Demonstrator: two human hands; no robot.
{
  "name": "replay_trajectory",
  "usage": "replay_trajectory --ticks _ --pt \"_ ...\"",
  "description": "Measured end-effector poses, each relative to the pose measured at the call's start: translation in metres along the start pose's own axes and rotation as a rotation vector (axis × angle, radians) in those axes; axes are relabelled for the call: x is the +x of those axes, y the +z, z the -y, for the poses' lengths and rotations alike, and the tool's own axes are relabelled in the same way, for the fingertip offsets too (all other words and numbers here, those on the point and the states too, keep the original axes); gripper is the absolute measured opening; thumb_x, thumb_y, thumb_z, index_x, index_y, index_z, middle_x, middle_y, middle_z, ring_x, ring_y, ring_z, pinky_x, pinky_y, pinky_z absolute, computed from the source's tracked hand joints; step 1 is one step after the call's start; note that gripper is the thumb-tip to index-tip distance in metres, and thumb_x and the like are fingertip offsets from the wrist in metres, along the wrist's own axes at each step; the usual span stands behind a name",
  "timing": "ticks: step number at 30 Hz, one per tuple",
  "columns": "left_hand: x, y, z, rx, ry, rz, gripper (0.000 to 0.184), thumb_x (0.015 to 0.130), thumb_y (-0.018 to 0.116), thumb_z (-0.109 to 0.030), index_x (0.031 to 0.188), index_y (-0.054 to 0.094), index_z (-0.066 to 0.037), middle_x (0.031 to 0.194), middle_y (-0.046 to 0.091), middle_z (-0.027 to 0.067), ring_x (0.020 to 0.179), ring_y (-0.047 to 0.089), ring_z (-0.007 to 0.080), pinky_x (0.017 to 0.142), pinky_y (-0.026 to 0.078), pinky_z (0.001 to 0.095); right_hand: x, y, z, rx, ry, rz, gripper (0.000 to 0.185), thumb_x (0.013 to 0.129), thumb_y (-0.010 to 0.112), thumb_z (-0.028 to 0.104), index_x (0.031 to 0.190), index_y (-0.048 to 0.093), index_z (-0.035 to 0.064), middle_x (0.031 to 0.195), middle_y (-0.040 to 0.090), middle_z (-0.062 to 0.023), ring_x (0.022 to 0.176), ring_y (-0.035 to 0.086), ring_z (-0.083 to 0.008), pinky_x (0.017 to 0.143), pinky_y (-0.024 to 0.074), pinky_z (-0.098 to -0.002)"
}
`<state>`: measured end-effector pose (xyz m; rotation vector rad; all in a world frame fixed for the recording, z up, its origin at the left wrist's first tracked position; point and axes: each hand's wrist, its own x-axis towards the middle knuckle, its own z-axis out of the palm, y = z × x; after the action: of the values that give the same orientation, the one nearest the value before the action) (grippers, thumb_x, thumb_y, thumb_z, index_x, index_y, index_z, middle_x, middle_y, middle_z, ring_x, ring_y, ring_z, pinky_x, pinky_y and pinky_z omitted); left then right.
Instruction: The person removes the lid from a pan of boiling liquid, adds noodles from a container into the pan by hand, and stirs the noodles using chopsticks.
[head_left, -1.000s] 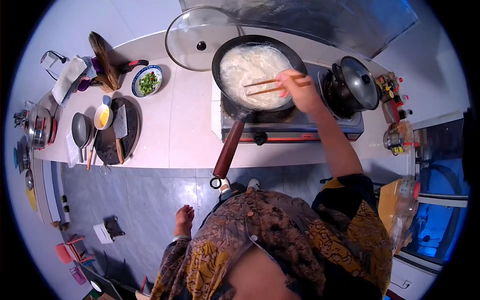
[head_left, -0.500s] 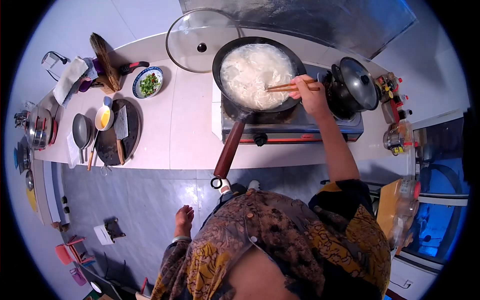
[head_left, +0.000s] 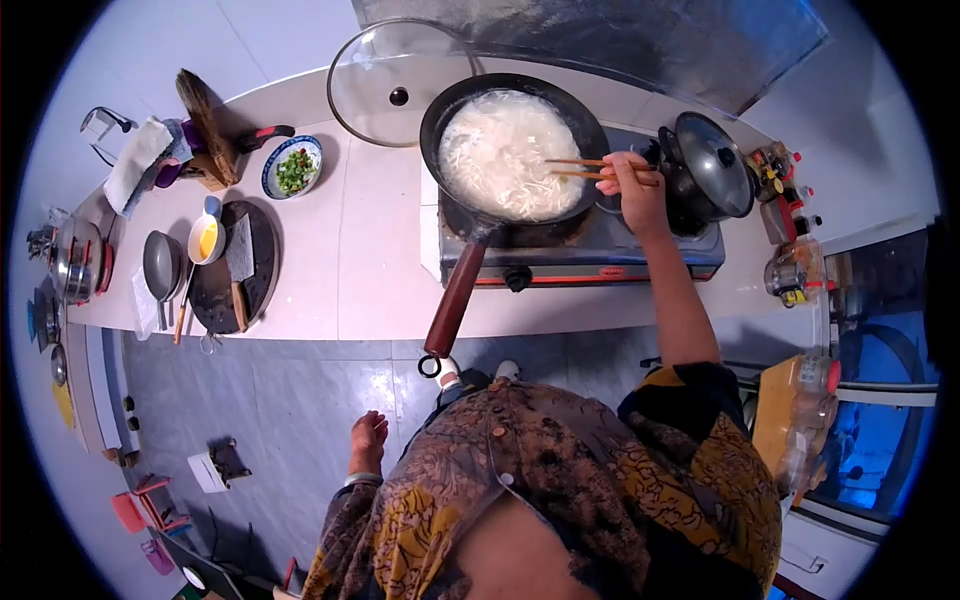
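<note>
My right hand (head_left: 640, 195) grips a pair of wooden chopsticks (head_left: 580, 163), their tips apart over the right side of the pan. Whether the tips touch the food is hard to tell. Below them, pale noodles (head_left: 510, 180) lie in cloudy, whitish liquid inside a dark frying pan (head_left: 432, 150). The pan sits on the left side of a gas stove (head_left: 590, 270), and its brown handle (head_left: 460, 295) points toward my body. My left hand (head_left: 369, 442) hangs by my side above the floor, holding nothing, with its fingers loosely bent.
A lidded dark pot (head_left: 710, 165) stands on the stove's right side. Behind the pan leans a glass lid (head_left: 375, 85). Leftward are a bowl of chopped greens (head_left: 296, 170), a cleaver (head_left: 240, 255) on a round board (head_left: 262, 285), a bowl of egg (head_left: 208, 238) and a small pan (head_left: 162, 262).
My right hand has moved slightly right with the chopsticks. Their tips have shifted up and spread apart, and the noodles lie differently in the liquid. My left hand has stayed still.
</note>
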<state>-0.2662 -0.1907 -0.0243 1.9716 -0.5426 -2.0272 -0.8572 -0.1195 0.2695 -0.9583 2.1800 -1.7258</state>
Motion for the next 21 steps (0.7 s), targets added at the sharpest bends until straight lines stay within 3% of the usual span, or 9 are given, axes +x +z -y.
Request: replay_trajectory --ticks 6,9,15,18,21 --pt "0.005 -0.004 0.000 -0.018 -0.013 -0.011 0.029 0.087 0.052 -0.026 0.104 0.056 -0.002 0.090 0.062 0.0103 0.072 0.059 0.0203 0.059 0.049 0.0288 0.000 0.000 0.013 0.097 0.117 0.131 0.025 0.093 0.048 0.021 0.092 0.062 0.0004 0.075 0.064 -0.0072 0.061 0.062 -0.0104 0.058 0.0493 -0.0206" --pt "0.006 -0.005 0.001 -0.020 -0.009 -0.026 0.029 0.087 0.052 -0.027 0.103 0.056 -0.003 0.089 0.062 0.0101 0.072 0.059 0.0204 0.059 0.049 0.0290 0.007 0.003 0.000 -0.006 -0.017 -0.028 0.026 0.093 0.047 0.022 0.091 0.062 0.0005 0.074 0.065 -0.0078 0.059 0.062 -0.0107 0.056 0.0494 -0.0205" --pt "0.003 -0.007 0.004 -0.041 -0.008 -0.021 0.028 0.087 0.052 -0.027 0.102 0.056 -0.003 0.088 0.063 0.0094 0.071 0.060 0.0201 0.058 0.049 0.0284 0.000 -0.005 0.014 0.154 0.090 -0.039 0.025 0.093 0.047 0.022 0.093 0.061 0.0015 0.082 0.065 -0.0080 0.059 0.061 -0.0109 0.053 0.0491 -0.0209" --pt "0.003 -0.006 0.005 -0.059 -0.028 -0.029 0.028 0.087 0.052 -0.027 0.101 0.057 -0.004 0.086 0.063 0.0090 0.070 0.059 0.0200 0.058 0.049 0.0281 -0.007 -0.004 0.021 0.320 0.206 0.123 0.024 0.094 0.045 0.021 0.099 0.059 0.0020 0.088 0.064 -0.0078 0.059 0.060 -0.0108 0.052 0.0484 -0.0206" --pt "0.005 -0.007 0.006 -0.082 -0.035 -0.002 0.027 0.087 0.053 -0.026 0.100 0.056 -0.004 0.085 0.062 0.0088 0.070 0.059 0.0199 0.058 0.049 0.0282 -0.013 0.008 0.021 0.238 0.148 0.244 0.023 0.094 0.044 0.020 0.103 0.056 0.0026 0.090 0.062 -0.0071 0.059 0.060 -0.0109 0.052 0.0473 -0.0203"
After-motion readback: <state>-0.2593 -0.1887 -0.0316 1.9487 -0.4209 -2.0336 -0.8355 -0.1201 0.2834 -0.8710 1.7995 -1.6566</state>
